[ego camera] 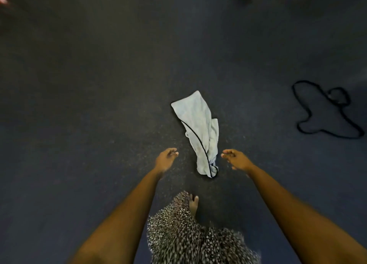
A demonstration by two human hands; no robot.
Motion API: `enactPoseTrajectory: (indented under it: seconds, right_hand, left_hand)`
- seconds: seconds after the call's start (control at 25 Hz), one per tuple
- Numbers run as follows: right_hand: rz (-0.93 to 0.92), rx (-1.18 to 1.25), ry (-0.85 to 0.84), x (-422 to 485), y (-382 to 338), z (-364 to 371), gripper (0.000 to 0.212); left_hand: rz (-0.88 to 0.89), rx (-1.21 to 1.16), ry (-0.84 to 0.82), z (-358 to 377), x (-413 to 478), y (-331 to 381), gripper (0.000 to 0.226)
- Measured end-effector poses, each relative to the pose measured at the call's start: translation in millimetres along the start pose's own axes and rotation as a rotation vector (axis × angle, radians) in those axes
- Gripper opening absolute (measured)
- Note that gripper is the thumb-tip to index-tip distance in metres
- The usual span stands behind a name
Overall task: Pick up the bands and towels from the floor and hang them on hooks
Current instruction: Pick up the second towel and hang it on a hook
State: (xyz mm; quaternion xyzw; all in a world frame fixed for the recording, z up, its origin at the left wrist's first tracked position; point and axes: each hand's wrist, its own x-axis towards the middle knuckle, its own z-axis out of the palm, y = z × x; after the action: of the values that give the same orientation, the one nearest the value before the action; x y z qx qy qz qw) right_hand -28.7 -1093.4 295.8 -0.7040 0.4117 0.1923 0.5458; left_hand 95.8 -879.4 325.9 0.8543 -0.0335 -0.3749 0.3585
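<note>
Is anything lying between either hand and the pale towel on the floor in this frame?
Nothing visible does. The left hand and right hand hang empty on either side of the near end of the towel, with only bare dark floor between. The black band lies apart, far to the right. No hooks are in view.

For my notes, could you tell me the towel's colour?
White towel with a thin dark stripe; head view.

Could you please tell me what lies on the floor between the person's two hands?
The head view shows the lower end of the white towel between the left hand and right hand; neither hand touches it.
</note>
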Motion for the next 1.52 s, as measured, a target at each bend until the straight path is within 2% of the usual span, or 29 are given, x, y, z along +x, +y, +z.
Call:
enactPoseTrajectory:
  seconds: [0.16, 0.28, 0.32, 0.44, 0.48, 0.6, 0.76, 1.0, 1.08, 1.16, 1.24, 1.32, 1.44, 1.52]
  right_hand:
    - [0.178, 0.012, 0.015, 141.1, 49.6, 56.6, 0.042]
    - [0.267, 0.034, 0.022, 249.8, 103.9, 104.0, 0.018]
    - [0.293, 0.017, 0.042, 275.7, 117.8, 116.7, 0.019]
    - [0.34, 0.084, 0.135, 346.9, 157.0, 166.0, 0.057]
    - [0.338, 0.085, 0.139, 360.9, 163.4, 180.6, 0.062]
    - [0.264, -0.086, 0.055, 373.8, 157.8, 196.8, 0.048]
    - [0.067, -0.328, 0.166, 309.0, 82.2, 126.8, 0.037]
    - [-0.273, -0.479, 0.135, 91.7, -103.9, -6.9, 0.032]
    - [-0.399, -0.487, 0.17, -9.5, -164.7, -35.1, 0.033]
    - [-0.502, -0.456, 0.214, -97.8, -206.8, -53.6, 0.029]
    - [-0.561, -0.451, 0.282, -169.7, -226.3, -59.6, 0.023]
    - [-0.596, -0.423, 0.356, -216.5, -230.5, -55.5, 0.02]
    - [-0.594, -0.36, 0.509, -267.6, -217.2, -35.8, 0.017]
    - [-0.563, -0.345, 0.6, -292.6, -204.2, -22.3, 0.015]
  left_hand:
    - [0.018, 0.161, -0.118, 34.5, 144.8, -60.4, 0.035]
    - [0.062, 0.25, -0.183, 72.7, 252.5, -119.6, 0.033]
    - [0.081, 0.277, -0.197, 83.4, 279.1, -133.8, 0.033]
    - [0.133, 0.367, -0.248, 117.6, 356.1, -178.1, 0.033]
    - [0.147, 0.386, -0.266, 125.1, 373.0, -186.3, 0.033]
    - [0.205, 0.406, -0.293, 129.8, 390.2, -188.1, 0.034]
    - [0.352, 0.432, -0.296, 94.9, 339.8, -120.4, 0.037]
    - [0.687, 0.271, -0.234, -8.6, 177.6, 69.6, 0.07]
    - [0.804, 0.246, -0.232, -48.6, 99.4, 127.3, 0.07]
    - [0.965, 0.241, -0.223, -81.0, 27.6, 167.4, 0.055]
    - [1.076, 0.208, -0.217, -103.2, -29.1, 189.0, 0.034]
    - [1.103, 0.173, -0.203, -110.9, -65.3, 196.7, 0.016]
    - [1.146, 0.266, -0.119, -105.4, -95.9, 190.0, 0.028]
    - [1.124, 0.342, -0.12, -99.7, -99.9, 180.9, 0.035]
